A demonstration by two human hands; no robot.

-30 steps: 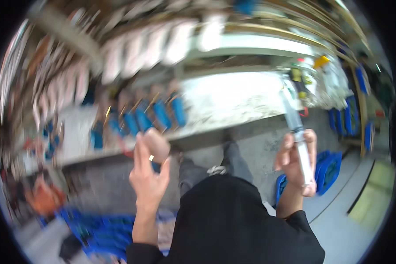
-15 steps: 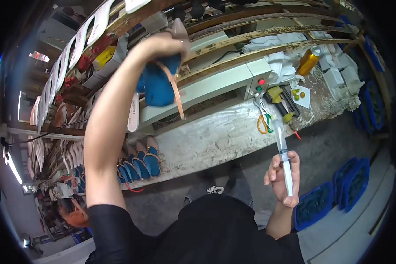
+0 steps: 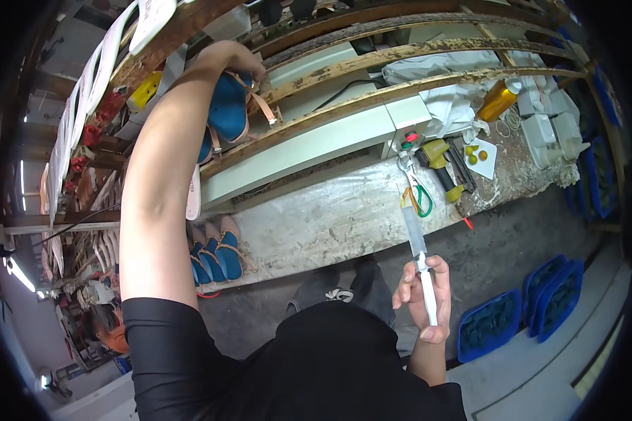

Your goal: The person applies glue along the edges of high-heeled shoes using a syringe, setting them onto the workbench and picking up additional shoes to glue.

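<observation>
Stretched up to the wooden rack, my left hand (image 3: 237, 57) is closed on the far end of a shoe (image 3: 227, 112) with a blue insole and a tan strap; its fingertips are partly hidden. Low over the bench's front edge, my right hand (image 3: 428, 298) grips a large clear syringe (image 3: 416, 242) with a white plunger. My thumb sits at the plunger's end and the barrel points away from me. On the bench to the left stands a row of similar blue-lined shoes (image 3: 228, 258).
On the bench (image 3: 309, 231) lie scissors (image 3: 423, 200), a green-and-black nail gun (image 3: 439, 158) and small round fruits (image 3: 477, 153) on white paper. An amber bottle (image 3: 498, 100) stands farther back. Rack slats (image 3: 372, 98) cross the far side. Blue baskets (image 3: 491, 326) stand on the floor at right.
My left hand has carried the shoe left and away, up to the rack's slats. The syringe in my right hand has shifted left in view, along with a slight turn of the head.
</observation>
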